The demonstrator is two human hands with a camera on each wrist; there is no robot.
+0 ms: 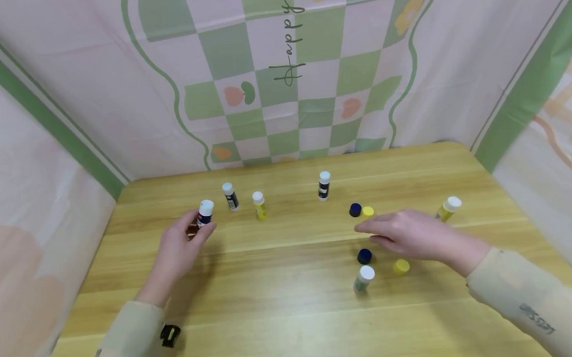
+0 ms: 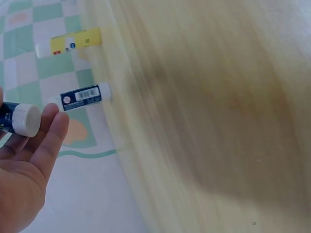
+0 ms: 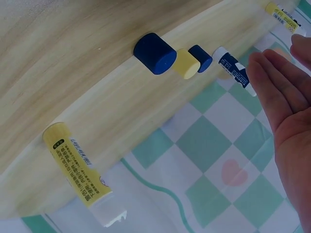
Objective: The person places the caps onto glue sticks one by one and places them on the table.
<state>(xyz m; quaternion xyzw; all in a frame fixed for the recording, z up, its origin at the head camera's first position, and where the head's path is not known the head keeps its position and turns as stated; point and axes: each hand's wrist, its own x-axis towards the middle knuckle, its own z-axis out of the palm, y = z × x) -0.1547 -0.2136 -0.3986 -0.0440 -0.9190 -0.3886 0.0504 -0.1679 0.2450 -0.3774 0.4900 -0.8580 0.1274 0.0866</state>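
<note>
My left hand [image 1: 176, 249] grips a dark blue glue stick [image 1: 205, 214] with white ends between thumb and fingers. In the left wrist view, the stick's white end is lifted off the table. Just beyond it stand another dark blue glue stick [image 1: 230, 197] and a yellow one [image 1: 260, 206]. Over the right side, my right hand [image 1: 411, 235] holds nothing, its fingers extended. A yellow cap [image 1: 367, 212] and a blue cap [image 1: 355, 210] lie just past the fingertips. Nearer me are a second blue cap [image 1: 365, 256] and a second yellow cap [image 1: 401, 267].
A white-topped glue stick [image 1: 364, 279] stands in front of the right hand. Another dark blue one [image 1: 324, 186] is at the back, and a yellow one [image 1: 448, 209] stands at the right. A small black object [image 1: 170, 334] shows beside the left sleeve. Patterned cloth [image 1: 281, 111] hangs behind the table.
</note>
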